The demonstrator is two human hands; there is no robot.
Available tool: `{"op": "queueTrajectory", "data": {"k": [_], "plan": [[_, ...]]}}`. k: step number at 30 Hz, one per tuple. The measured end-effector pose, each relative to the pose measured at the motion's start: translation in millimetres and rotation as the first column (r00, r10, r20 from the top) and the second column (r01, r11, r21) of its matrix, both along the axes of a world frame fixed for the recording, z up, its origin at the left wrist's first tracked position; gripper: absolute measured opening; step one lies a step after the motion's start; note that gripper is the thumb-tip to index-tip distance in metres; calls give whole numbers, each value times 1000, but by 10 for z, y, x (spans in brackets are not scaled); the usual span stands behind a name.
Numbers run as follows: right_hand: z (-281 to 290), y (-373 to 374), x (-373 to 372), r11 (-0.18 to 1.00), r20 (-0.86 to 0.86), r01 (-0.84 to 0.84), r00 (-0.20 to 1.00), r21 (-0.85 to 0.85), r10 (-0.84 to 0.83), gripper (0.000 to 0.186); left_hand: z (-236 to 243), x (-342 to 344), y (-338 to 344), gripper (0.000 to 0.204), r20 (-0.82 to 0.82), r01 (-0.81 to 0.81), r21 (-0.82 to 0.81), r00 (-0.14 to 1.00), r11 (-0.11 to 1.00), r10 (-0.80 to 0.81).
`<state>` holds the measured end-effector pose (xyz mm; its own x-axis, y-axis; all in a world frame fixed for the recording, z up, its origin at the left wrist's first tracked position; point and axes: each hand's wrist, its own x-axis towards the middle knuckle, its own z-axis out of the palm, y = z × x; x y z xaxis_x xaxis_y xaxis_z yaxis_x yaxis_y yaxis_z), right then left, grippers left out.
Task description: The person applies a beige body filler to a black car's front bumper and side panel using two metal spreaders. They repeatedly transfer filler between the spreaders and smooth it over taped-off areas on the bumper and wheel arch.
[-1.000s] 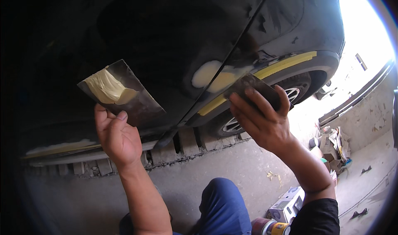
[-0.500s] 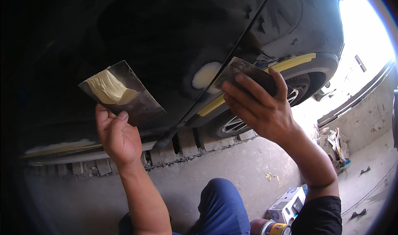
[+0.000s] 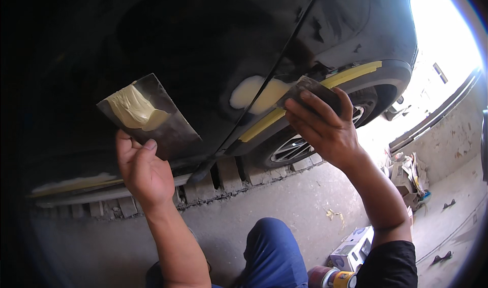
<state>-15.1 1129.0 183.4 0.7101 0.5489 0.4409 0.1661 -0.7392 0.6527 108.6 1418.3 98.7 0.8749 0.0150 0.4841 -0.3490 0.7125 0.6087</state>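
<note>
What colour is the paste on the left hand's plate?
The paste is pale creamy yellow; it shows best in the head view.

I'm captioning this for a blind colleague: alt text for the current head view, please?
A person's left hand holds a flat plate bearing cream paste; the right hand holds a dark spreader beside pale patches on a black car, near yellow tape.

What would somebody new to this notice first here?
Probably the cream paste on the plate in the left hand, left of centre. Next, the pale patch crossing the black car's seam, beside the scraper in the right hand. Yellow tape edges the wheel arch.
</note>
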Motion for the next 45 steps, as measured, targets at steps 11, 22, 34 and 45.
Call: {"op": "queueTrajectory", "data": {"k": [11, 22, 34, 45], "plan": [[19, 522, -558, 840, -8, -62, 997, 539, 79, 48, 320, -682, -350, 35, -31, 317, 86, 948, 944, -316], [1, 952, -505, 776, -52, -109, 982, 621, 179, 36, 351, -853, -466, 40, -57, 443, 184, 896, 877, -440], [-27, 408, -345, 968, 33, 61, 997, 244, -71, 35, 444, -704, -180, 43, 156, -46, 211, 988, 976, 13], [174, 385, -7, 998, 46, 21, 999, -53, -19, 29, 353, -535, -68, 53, 104, -4, 129, 995, 992, -10]]}}
